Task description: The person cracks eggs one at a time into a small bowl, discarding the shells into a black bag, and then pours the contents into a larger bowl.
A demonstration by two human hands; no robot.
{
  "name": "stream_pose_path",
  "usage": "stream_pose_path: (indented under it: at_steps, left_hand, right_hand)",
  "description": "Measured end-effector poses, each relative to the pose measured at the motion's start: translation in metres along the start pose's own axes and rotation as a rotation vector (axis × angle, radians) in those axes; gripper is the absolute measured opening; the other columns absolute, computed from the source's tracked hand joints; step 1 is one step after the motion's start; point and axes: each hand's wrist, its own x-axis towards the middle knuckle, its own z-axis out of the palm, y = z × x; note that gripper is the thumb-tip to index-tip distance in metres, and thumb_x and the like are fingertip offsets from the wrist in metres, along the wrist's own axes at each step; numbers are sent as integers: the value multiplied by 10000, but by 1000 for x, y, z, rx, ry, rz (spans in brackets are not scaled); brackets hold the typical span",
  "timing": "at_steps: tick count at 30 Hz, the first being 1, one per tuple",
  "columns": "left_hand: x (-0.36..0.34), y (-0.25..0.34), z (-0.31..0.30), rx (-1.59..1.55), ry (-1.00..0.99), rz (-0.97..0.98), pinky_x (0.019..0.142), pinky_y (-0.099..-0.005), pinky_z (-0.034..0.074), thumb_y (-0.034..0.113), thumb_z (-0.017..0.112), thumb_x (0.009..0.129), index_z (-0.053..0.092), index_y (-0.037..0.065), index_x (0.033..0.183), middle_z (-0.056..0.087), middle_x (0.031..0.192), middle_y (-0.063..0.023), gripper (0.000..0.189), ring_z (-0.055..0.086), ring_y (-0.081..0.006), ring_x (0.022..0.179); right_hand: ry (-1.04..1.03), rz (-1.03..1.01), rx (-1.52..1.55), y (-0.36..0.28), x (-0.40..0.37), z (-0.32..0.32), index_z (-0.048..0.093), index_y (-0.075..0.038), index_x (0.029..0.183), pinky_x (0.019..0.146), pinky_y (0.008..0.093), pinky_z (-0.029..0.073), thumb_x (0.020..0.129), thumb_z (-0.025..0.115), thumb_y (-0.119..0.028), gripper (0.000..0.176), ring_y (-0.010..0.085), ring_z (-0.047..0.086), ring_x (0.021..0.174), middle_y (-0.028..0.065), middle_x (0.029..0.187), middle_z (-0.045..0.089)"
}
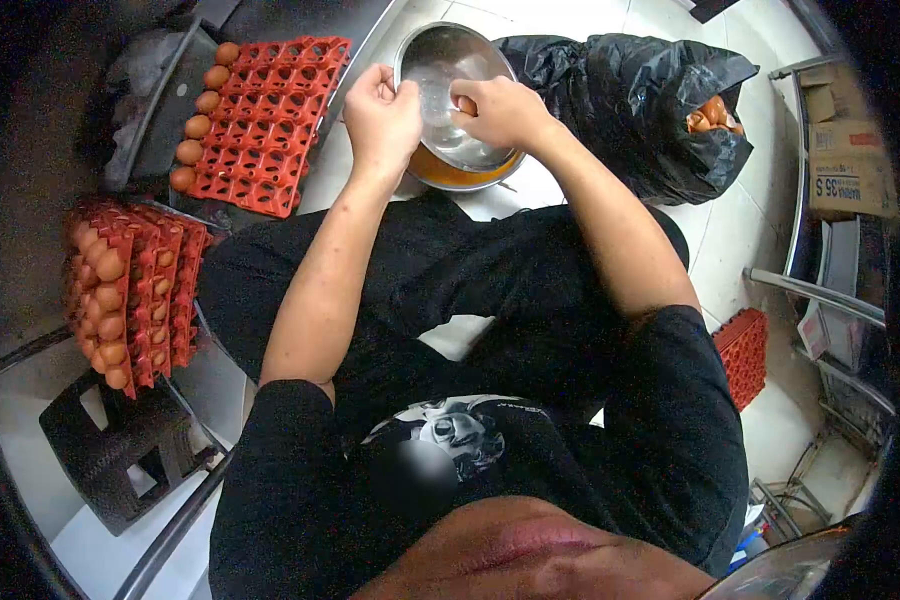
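Note:
My right hand [497,112] is closed on a brown egg [466,104] over a metal bowl [454,55]. At the bowl's left rim is my left hand [382,112], its fingers curled; whether they grip the rim or something else is hidden. Under the bowl sits a wider container [460,181] with orange-yellow liquid in it. To the left lies a red egg tray [260,122], with a column of brown eggs [198,127] along its left edge and bare cups elsewhere.
Stacked trays of eggs [110,298] stand at the left, above a black chair [120,450]. A black bag [610,110] with eggshells [712,117] in its mouth is at the upper right. Another red tray [741,358] and a cardboard box [850,170] are at the right.

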Motion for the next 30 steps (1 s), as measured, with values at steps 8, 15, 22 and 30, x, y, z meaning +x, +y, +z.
stream_pose_path:
  at_steps: [8,15,22,30]
  left_hand:
    - [1,-1,-3,14,11,50,511,-225,337,-13,632,891,605,-7,906,552,683,39,31,477,-29,575]
    - [-4,8,-2,-43,-14,-21,508,-218,321,-15,639,881,611,-11,921,540,699,51,49,457,-25,573]
    - [-4,5,2,-28,21,20,476,-239,283,17,633,868,573,6,807,486,605,72,87,403,-3,532]
    - [-4,0,3,-30,32,9,475,-248,282,16,630,868,576,1,811,503,609,66,80,399,-6,532]
  right_hand:
    - [-113,-34,-39,13,14,13,651,-96,895,722,480,547,837,703,-307,225,375,695,771,118,765,698]
    - [-97,-57,33,16,18,19,671,-63,974,788,488,564,829,688,-286,266,410,698,804,165,838,717]
    - [-161,-111,245,25,21,14,627,-32,1171,687,421,548,819,719,-317,462,273,699,736,148,892,716]
    - [-502,356,647,-1,17,-31,541,-51,1026,391,238,284,882,713,-324,353,43,404,476,-29,666,503]
